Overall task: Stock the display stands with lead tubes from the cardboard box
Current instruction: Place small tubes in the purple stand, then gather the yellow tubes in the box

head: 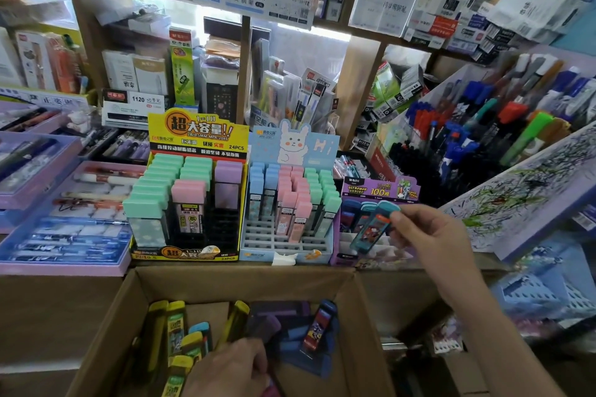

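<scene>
A wooden shelf [380, 264] carries three display stands side by side, touching: a yellow stand [193, 145] on the left, a pale blue stand [287, 251] in the middle, a purple stand [380, 190] on the right. Purple pen trays [64, 264] lie just left of them.

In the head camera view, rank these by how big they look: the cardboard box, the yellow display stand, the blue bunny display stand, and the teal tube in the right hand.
1. cardboard box, though it is nearest the camera
2. yellow display stand
3. blue bunny display stand, close to the yellow one
4. teal tube, held by the right hand
</scene>
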Action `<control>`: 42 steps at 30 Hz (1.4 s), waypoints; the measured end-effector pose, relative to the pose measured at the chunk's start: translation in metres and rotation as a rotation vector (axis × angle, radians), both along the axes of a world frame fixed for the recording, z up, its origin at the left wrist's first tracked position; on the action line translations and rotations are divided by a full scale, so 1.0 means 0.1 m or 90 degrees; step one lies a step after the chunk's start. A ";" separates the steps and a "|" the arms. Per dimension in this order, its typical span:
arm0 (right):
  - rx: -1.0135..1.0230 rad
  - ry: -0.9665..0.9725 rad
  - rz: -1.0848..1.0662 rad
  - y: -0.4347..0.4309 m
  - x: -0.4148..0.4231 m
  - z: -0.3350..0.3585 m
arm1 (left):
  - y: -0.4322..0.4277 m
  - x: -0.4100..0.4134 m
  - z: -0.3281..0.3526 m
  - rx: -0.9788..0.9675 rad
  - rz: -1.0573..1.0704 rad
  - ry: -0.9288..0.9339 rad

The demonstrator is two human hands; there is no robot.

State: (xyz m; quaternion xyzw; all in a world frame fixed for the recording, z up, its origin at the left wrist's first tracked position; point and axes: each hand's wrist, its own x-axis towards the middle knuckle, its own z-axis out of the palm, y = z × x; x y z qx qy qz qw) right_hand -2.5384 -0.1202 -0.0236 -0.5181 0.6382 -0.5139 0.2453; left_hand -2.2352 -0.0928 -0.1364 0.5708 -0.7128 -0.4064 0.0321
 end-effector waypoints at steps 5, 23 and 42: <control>-0.057 0.084 -0.057 -0.16 -0.16 0.04 | 0.02 0.00 0.08 0.001 -0.020 0.039; -0.032 0.156 -0.029 -0.36 -0.15 -0.18 | 0.01 -0.04 0.20 0.010 -0.023 -0.032; 0.088 0.161 0.044 0.13 0.69 -0.52 | 0.02 0.00 0.10 0.006 0.042 -0.044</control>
